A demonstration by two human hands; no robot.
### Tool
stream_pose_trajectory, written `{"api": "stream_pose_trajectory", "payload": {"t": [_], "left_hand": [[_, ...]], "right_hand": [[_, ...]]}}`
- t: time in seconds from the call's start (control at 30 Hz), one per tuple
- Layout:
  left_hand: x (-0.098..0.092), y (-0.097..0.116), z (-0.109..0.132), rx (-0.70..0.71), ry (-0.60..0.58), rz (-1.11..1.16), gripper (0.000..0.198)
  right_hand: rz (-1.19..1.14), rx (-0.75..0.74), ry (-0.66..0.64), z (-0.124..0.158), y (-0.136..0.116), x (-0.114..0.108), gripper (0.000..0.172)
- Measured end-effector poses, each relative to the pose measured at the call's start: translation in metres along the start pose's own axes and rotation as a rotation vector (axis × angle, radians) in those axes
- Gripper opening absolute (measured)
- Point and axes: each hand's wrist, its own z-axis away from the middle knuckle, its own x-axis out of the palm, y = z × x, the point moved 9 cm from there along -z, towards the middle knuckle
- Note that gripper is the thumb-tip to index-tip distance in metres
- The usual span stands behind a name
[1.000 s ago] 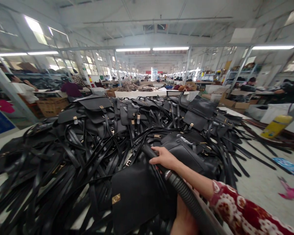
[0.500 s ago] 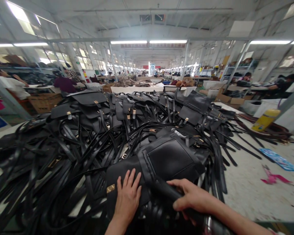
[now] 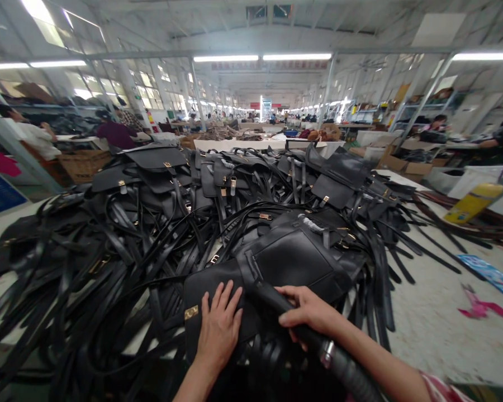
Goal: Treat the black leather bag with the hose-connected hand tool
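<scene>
The right hand (image 3: 308,310) has its grip closed around a black ribbed hose with a smooth black nozzle (image 3: 276,298), fingers wrapped over the top just ahead of a silver metal collar (image 3: 327,353) that joins nozzle to hose. The nozzle tip points up and away from the grip and meets the edge of a flat black leather handbag with a small gold clasp plate (image 3: 218,296). Just left of the grip, the left hand (image 3: 220,329) lies open and flat on that handbag, fingers spread and pressing down, closed on nothing; the gold plate sits just beyond its thumb side. Directly past the grip, a second black leather bag with a stitched front panel (image 3: 293,259) overlaps the first one's far edge. Beyond and to both sides spreads a large heap of black leather bags and loose black straps with gold buckles (image 3: 171,195), covering most of the white bench (image 3: 427,324). Far right of the grip, on bare bench, lie a pink scrap (image 3: 484,308), a blue printed sheet (image 3: 488,273) and, farther back, a yellow cylindrical bottle (image 3: 473,202) on its side. Far to the left, behind the heap, other people (image 3: 115,134) work at other benches in the long hall.
</scene>
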Motion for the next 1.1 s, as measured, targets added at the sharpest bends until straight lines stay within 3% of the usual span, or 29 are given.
{"api": "stream_pose_trajectory", "payload": {"t": [0.13,0.23,0.4,0.5,0.57,0.77,0.9,1.0,1.1], "left_hand": [[0.002,0.0,0.001,0.0,-0.003,0.0,0.043],[0.002,-0.001,0.001,-0.011,0.008,0.006,0.044],[0.003,-0.001,0.001,-0.02,0.008,0.022,0.044],[0.003,0.0,0.0,-0.019,0.015,0.031,0.044],[0.003,0.0,-0.001,-0.018,0.011,0.033,0.044],[0.005,0.0,-0.001,-0.029,-0.005,0.022,0.045],[0.004,0.001,0.001,-0.031,-0.003,0.036,0.044],[0.005,0.0,0.001,-0.035,0.005,0.067,0.044],[0.005,-0.004,-0.001,-0.043,0.034,0.13,0.044]], "right_hand": [[0.02,-0.06,0.072,-0.026,-0.012,0.0,0.073],[0.036,-0.062,0.078,-0.022,-0.013,0.001,0.076],[0.065,0.102,-0.088,0.038,0.015,0.014,0.071],[0.081,0.15,-0.033,0.074,0.031,0.009,0.066],[0.072,0.151,0.032,0.083,0.036,0.005,0.066],[0.073,0.14,0.109,0.061,0.04,0.018,0.076],[0.135,0.102,0.139,0.071,0.032,0.011,0.07],[0.112,0.112,0.117,0.075,0.03,0.005,0.068],[0.093,0.106,0.087,0.061,0.03,0.013,0.072]]}}
